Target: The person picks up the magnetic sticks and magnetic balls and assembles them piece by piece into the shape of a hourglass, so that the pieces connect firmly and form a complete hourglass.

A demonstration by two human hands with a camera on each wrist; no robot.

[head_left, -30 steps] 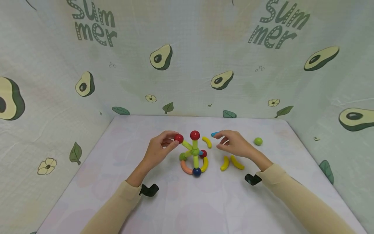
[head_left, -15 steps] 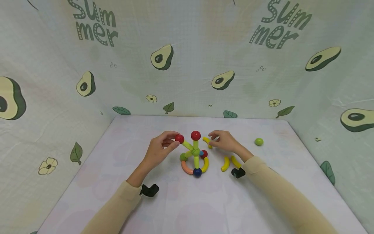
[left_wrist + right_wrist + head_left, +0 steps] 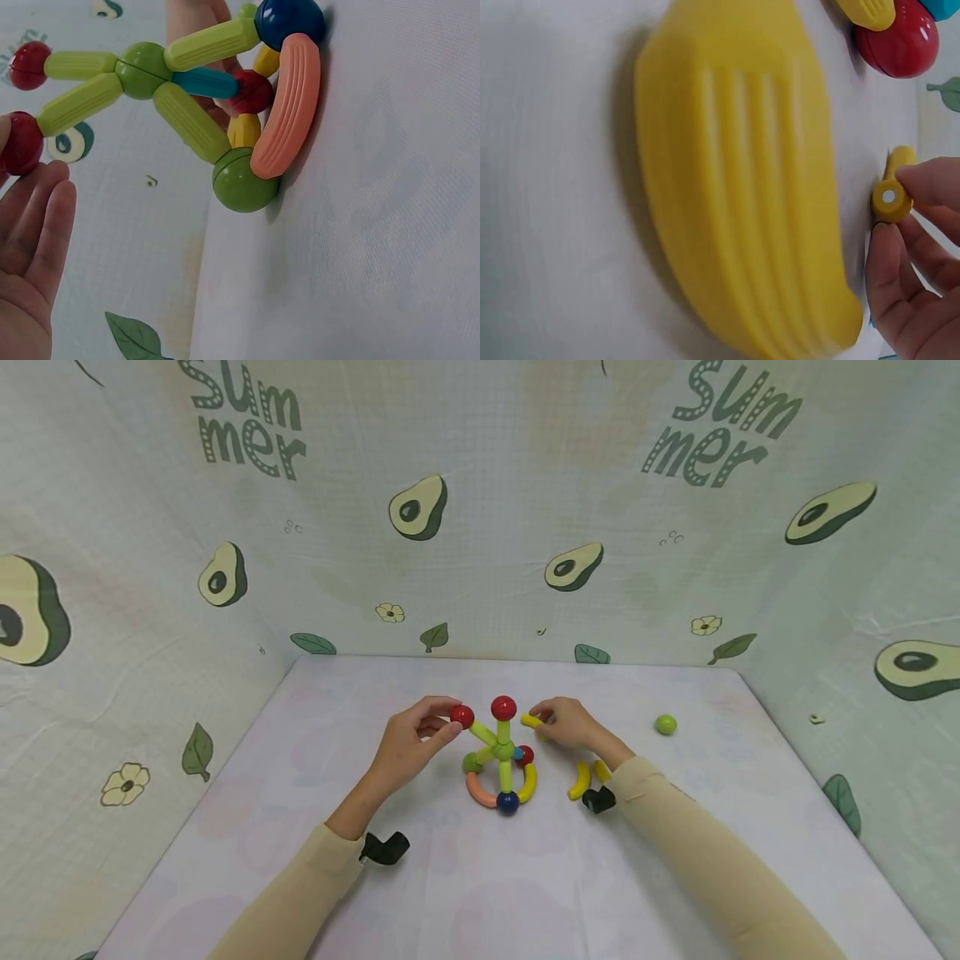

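Note:
My left hand [image 3: 407, 742] pinches the upper-left red ball [image 3: 462, 717] of a model made of balls and sticks; the left wrist view has its fingers around the same ball [image 3: 24, 144]. Green sticks spread from a green centre ball [image 3: 503, 749], one rising to another red ball [image 3: 503, 707]. At the base, a salmon curved stick [image 3: 291, 105] joins a green ball [image 3: 244, 182] and a blue ball [image 3: 291, 21]. Right of the model, my right hand [image 3: 573, 724] pinches a yellow curved stick [image 3: 531, 721], whose round end [image 3: 889, 196] faces the right wrist camera.
Two more yellow curved sticks lie nearer the front, one [image 3: 580, 781] partly beside the right wrist's black camera [image 3: 599, 800]; one [image 3: 742, 180] fills much of the right wrist view. A loose green ball [image 3: 665, 724] lies at the right. Printed cloth walls surround the table.
My right hand has moved left from near the blue stick to the rear yellow curved stick and now pinches it. My left hand keeps its hold on the red ball.

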